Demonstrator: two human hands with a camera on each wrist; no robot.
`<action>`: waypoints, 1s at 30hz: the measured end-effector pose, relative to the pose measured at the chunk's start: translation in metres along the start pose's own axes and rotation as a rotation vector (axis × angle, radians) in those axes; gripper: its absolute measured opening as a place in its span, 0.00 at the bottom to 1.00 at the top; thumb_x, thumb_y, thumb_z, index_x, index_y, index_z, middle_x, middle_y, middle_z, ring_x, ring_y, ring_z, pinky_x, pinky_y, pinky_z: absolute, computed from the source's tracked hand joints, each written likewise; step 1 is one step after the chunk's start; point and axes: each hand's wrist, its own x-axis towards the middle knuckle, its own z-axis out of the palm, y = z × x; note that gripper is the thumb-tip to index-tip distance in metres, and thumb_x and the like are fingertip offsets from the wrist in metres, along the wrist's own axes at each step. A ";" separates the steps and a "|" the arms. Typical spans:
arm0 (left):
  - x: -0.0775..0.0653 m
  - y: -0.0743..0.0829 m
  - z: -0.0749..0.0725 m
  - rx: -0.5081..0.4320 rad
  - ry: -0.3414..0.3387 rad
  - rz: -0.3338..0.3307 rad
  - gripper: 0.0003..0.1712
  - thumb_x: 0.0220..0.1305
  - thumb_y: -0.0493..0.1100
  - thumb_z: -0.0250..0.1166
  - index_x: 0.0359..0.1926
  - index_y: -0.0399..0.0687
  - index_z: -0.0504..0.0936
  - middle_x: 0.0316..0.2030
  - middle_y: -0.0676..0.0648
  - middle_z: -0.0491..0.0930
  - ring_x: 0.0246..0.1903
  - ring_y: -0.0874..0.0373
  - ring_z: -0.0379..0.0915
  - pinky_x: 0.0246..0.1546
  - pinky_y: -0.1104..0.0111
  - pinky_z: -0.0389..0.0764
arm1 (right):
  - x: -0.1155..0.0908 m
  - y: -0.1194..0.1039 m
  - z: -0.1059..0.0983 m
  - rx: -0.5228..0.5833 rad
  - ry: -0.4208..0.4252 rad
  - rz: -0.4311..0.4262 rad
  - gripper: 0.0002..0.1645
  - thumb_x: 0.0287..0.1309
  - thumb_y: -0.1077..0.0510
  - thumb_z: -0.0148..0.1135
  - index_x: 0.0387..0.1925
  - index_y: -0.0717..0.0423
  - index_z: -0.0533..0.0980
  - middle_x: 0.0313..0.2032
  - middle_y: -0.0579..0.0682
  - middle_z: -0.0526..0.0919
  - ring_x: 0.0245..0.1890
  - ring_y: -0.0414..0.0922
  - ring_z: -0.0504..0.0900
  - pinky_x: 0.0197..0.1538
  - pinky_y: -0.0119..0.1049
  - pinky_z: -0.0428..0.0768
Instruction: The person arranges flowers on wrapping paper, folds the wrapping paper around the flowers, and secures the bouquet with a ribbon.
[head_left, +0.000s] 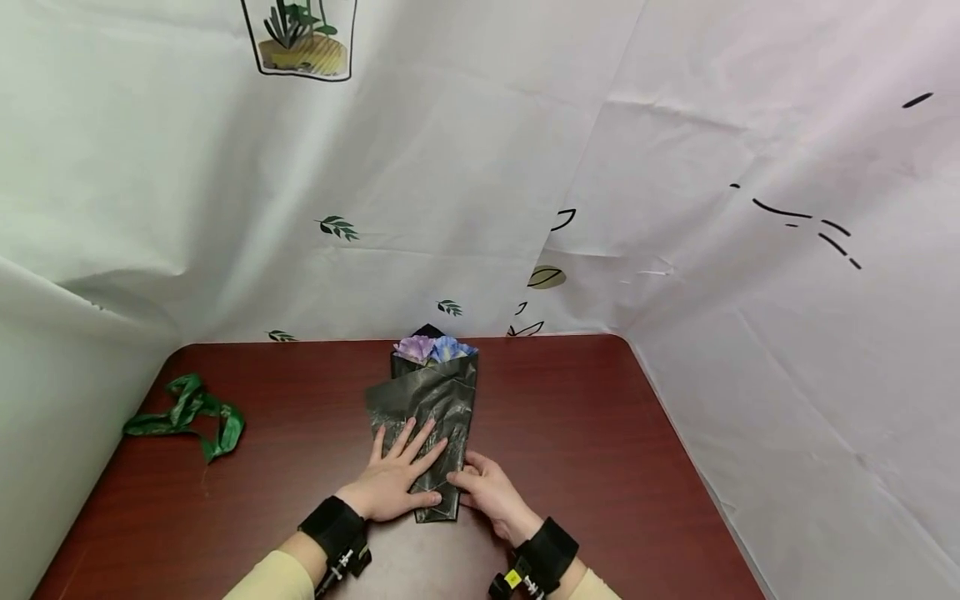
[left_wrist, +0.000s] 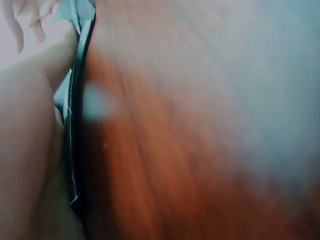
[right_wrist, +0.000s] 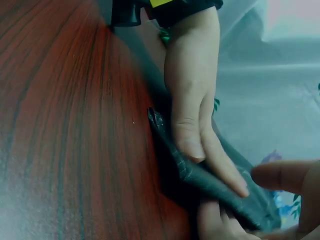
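Pale yellow sleeves lie nearest at the bottom of the head view, and beyond them a crumpled green strip rests on the left of the red-brown worktop. To its right, the left hand, fingers spread wide, presses on the black wrapping near the middle, purple and blue flowers showing at its far end; the right hand pinches the wrapping's right edge.
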 end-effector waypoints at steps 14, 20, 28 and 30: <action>-0.007 0.011 -0.019 -0.038 -0.064 -0.058 0.48 0.85 0.69 0.55 0.92 0.55 0.52 0.91 0.39 0.34 0.88 0.32 0.25 0.77 0.23 0.27 | 0.006 0.011 0.011 0.287 -0.143 0.101 0.60 0.83 0.57 0.62 0.88 0.69 0.29 0.86 0.76 0.42 0.76 0.65 0.75 0.70 0.60 0.81; -0.009 0.013 -0.016 -0.094 -0.050 -0.060 0.39 0.93 0.60 0.43 0.92 0.55 0.48 0.91 0.42 0.30 0.88 0.35 0.21 0.77 0.25 0.23 | 0.004 0.019 0.015 0.323 -0.144 0.024 0.50 0.83 0.61 0.62 0.88 0.70 0.44 0.77 0.70 0.72 0.70 0.59 0.82 0.66 0.51 0.86; -0.010 0.016 -0.019 -0.165 0.016 -0.023 0.39 0.94 0.54 0.44 0.92 0.51 0.42 0.91 0.42 0.27 0.88 0.36 0.20 0.77 0.24 0.24 | -0.001 0.020 0.020 0.253 -0.030 -0.051 0.44 0.71 0.68 0.70 0.82 0.73 0.62 0.67 0.61 0.84 0.62 0.52 0.88 0.59 0.40 0.88; -0.010 0.018 -0.022 -0.178 0.075 0.011 0.40 0.93 0.50 0.49 0.92 0.49 0.43 0.91 0.41 0.30 0.88 0.37 0.23 0.77 0.24 0.26 | -0.001 0.019 0.017 0.234 -0.006 -0.053 0.43 0.70 0.68 0.70 0.81 0.73 0.64 0.66 0.60 0.85 0.61 0.51 0.88 0.58 0.39 0.88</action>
